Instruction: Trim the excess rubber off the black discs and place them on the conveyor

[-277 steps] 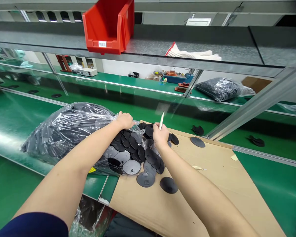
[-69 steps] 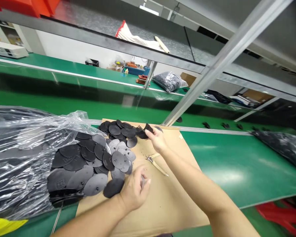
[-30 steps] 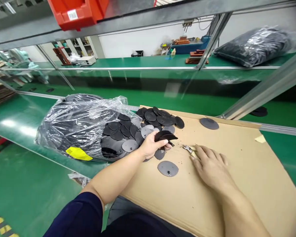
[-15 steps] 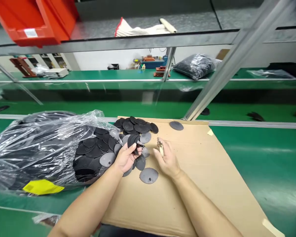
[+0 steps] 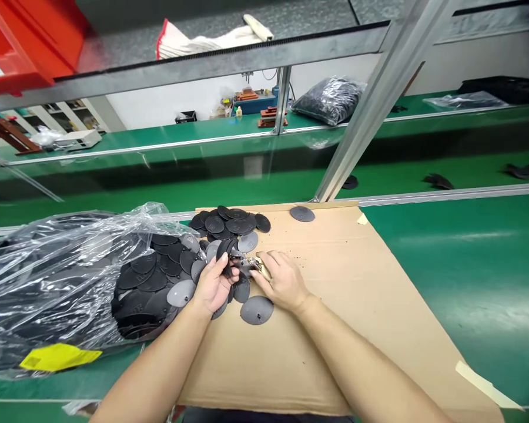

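My left hand (image 5: 213, 284) is closed on a small stack of black oval discs (image 5: 224, 252), held tilted above the cardboard. My right hand (image 5: 284, 279) grips small nippers (image 5: 263, 269) with pale handles. Their metal jaws are at the edge of the held discs; whether they touch, I cannot tell. Below the hands a grey oval disc (image 5: 256, 310) with a small dark spot lies flat. Behind them sits a pile of black oval discs (image 5: 238, 225), and a single disc (image 5: 302, 214) rests near the cardboard's far edge.
A clear plastic bag (image 5: 62, 264) full of discs lies open on the left, with a yellow label (image 5: 59, 357). The cardboard sheet (image 5: 326, 352) covers the green bench (image 5: 458, 264). A slanted metal post (image 5: 364, 111) and a shelf edge (image 5: 203, 59) stand ahead; a red bin (image 5: 35, 41) is upper left.
My right hand has moved left with the nippers, bringing their jaws to the discs in my left hand. The whole view has shifted and tilted slightly.
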`<act>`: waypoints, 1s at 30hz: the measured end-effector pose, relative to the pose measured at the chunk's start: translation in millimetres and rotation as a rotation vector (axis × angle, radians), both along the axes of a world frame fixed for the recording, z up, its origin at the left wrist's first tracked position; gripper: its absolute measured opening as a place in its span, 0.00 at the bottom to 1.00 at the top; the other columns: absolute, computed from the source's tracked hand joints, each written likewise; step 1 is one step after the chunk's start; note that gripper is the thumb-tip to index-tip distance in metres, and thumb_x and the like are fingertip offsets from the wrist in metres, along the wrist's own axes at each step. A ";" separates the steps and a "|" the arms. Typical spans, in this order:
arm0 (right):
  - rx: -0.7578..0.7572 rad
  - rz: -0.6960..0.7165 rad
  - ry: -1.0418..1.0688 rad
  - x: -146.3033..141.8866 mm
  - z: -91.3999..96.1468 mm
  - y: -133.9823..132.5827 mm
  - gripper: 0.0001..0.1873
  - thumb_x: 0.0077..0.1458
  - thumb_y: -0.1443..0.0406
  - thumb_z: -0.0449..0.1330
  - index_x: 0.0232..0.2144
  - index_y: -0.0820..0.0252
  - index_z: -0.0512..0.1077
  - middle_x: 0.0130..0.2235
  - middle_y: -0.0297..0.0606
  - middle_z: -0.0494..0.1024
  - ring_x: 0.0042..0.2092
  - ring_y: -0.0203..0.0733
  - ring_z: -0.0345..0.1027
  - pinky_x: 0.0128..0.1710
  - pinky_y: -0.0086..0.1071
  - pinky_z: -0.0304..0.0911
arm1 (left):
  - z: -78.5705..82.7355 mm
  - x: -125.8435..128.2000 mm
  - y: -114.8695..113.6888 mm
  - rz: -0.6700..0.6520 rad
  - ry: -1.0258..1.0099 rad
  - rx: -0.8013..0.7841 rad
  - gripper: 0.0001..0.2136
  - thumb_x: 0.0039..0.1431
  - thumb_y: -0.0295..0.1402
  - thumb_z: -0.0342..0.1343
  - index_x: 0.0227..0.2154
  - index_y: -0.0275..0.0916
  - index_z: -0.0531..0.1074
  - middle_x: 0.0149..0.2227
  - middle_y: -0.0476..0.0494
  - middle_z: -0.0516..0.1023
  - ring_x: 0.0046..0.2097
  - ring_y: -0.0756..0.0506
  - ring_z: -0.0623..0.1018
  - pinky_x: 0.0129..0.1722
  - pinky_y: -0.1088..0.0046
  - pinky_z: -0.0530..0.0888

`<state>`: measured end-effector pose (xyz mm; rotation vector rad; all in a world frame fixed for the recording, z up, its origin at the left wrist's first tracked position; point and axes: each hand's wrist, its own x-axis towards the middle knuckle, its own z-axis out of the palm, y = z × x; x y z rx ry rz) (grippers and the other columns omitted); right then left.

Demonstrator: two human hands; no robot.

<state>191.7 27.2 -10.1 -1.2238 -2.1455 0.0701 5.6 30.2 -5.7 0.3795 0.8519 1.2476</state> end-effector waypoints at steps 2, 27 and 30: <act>0.004 -0.006 -0.016 -1.8 0.1 -0.9 0.18 0.61 0.56 0.54 0.46 0.64 0.69 0.38 0.44 0.73 0.39 0.47 0.65 0.43 0.39 0.62 | 0.1 0.2 -0.3 -0.005 0.002 0.006 0.15 0.46 0.34 0.68 0.34 0.34 0.70 0.29 0.48 0.76 0.24 0.53 0.75 0.23 0.80 0.73; 0.109 -0.107 -0.065 -9.1 -12.7 -0.6 0.10 0.61 0.63 0.53 0.38 0.60 0.72 0.30 0.38 0.72 0.34 0.42 0.64 0.37 0.32 0.58 | -0.5 5.8 -3.3 -0.024 0.055 0.087 0.18 0.46 0.37 0.68 0.36 0.35 0.70 0.32 0.47 0.77 0.26 0.53 0.75 0.25 0.78 0.73; 0.008 -0.106 0.008 -11.2 -11.6 -2.7 0.08 0.60 0.63 0.53 0.36 0.59 0.71 0.30 0.38 0.72 0.33 0.40 0.66 0.35 0.31 0.58 | -0.2 7.4 -4.1 -0.023 0.071 0.109 0.18 0.47 0.38 0.67 0.37 0.36 0.69 0.33 0.47 0.77 0.26 0.53 0.75 0.25 0.78 0.72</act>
